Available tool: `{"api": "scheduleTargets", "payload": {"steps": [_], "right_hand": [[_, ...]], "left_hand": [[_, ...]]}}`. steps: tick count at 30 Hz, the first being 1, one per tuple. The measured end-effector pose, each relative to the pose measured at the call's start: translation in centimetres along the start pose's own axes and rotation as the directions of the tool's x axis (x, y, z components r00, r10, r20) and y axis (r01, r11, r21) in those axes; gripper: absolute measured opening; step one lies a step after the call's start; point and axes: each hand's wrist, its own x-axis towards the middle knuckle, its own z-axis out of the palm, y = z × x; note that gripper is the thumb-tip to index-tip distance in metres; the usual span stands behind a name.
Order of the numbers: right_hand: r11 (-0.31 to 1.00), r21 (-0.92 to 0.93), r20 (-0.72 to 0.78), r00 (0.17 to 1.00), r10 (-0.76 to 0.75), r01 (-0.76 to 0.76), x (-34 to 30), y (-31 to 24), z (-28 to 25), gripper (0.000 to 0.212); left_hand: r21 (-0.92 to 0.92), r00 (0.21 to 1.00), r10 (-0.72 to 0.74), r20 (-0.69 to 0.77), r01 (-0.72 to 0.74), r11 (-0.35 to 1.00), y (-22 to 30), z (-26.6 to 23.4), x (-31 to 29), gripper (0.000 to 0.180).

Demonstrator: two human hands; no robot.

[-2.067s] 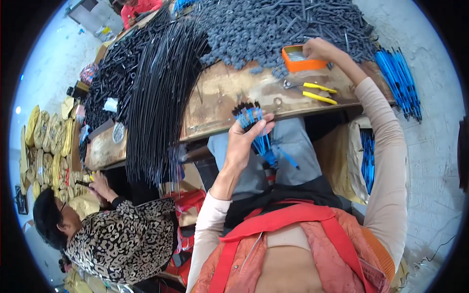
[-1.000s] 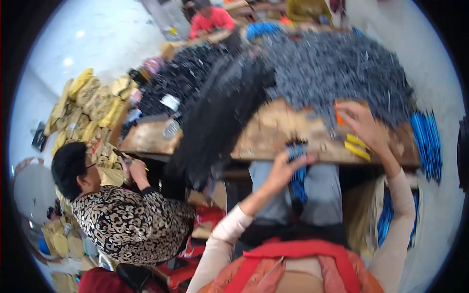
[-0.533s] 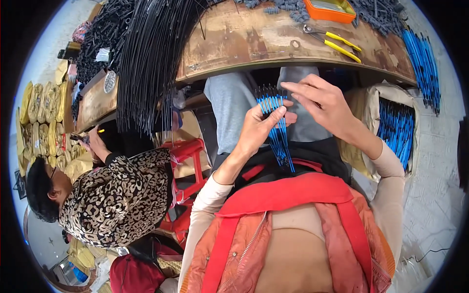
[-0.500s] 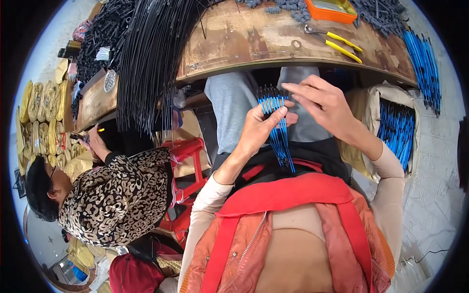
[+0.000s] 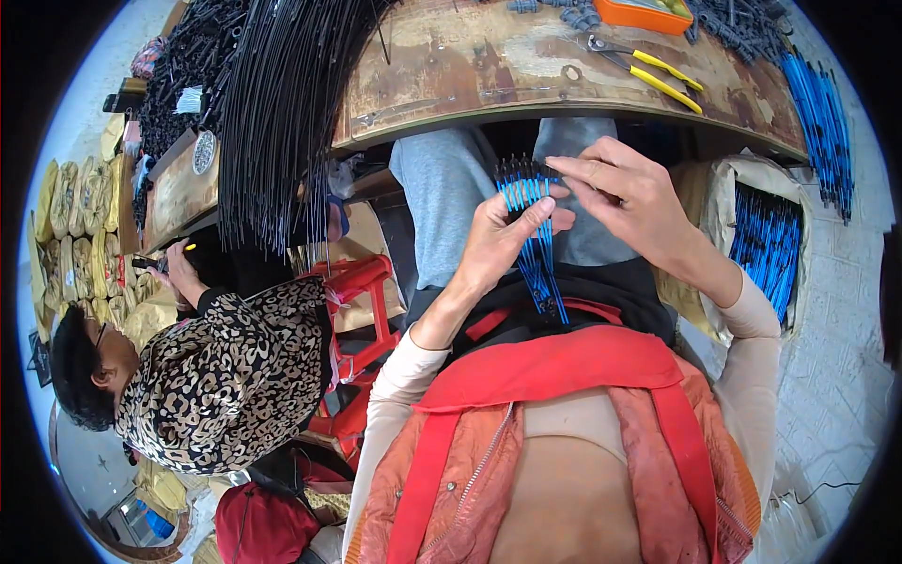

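My left hand (image 5: 496, 242) is closed round a bundle of thin blue cables (image 5: 539, 273) with black ends, held over my lap. Above its fingers the black tips stand side by side in a fan, while the lower ends gather to a narrow point near my waist. At the right edge of the fan, the bent fingers of my right hand (image 5: 639, 199) come close together against the black tips. Whatever lies between those fingertips is too small to make out.
Yellow-handled pliers (image 5: 663, 77) and an orange tray (image 5: 648, 16) lie on the wooden table (image 5: 451, 80). Long black cables (image 5: 282, 122) hang over its left side. More blue cables fill a sack (image 5: 759, 169) at right. A co-worker (image 5: 225, 376) sits at left beside a red stool (image 5: 366, 310).
The view has shifted slightly. Both hands keep nearly the same place at the bundle, and the black tips show a little more clearly above my left hand.
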Motion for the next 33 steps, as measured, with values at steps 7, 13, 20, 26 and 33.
{"api": "scheduleTargets", "payload": {"steps": [7,13,20,26,33], "right_hand": [[0.952,-0.242,0.009,0.981,-0.192,0.188,0.5,-0.1,-0.3,0.041],[0.935,-0.253,0.009,0.967,-0.255,0.249,0.8,0.1,-0.5,0.041],[0.973,-0.153,-0.003,0.984,-0.176,0.174,0.1,0.2,0.1,0.036],[0.994,-0.061,-0.028,0.996,-0.087,0.085,-0.3,0.2,0.1,0.032],[0.985,-0.114,-0.039,0.990,-0.138,0.133,-0.4,0.5,0.2,0.035]], "left_hand": [[0.053,1.000,-0.013,0.027,0.012,0.999,0.3,-0.4,-0.1,0.026],[0.055,0.997,-0.024,0.080,0.019,0.998,0.4,-0.6,-0.2,0.025],[0.052,0.995,-0.029,0.096,0.024,0.998,0.5,-0.6,-0.5,0.025],[0.039,0.993,-0.036,0.110,0.032,0.999,0.6,-0.6,-0.4,0.026],[0.034,0.993,-0.036,0.116,0.032,0.999,0.3,-0.5,-0.3,0.026]]}}
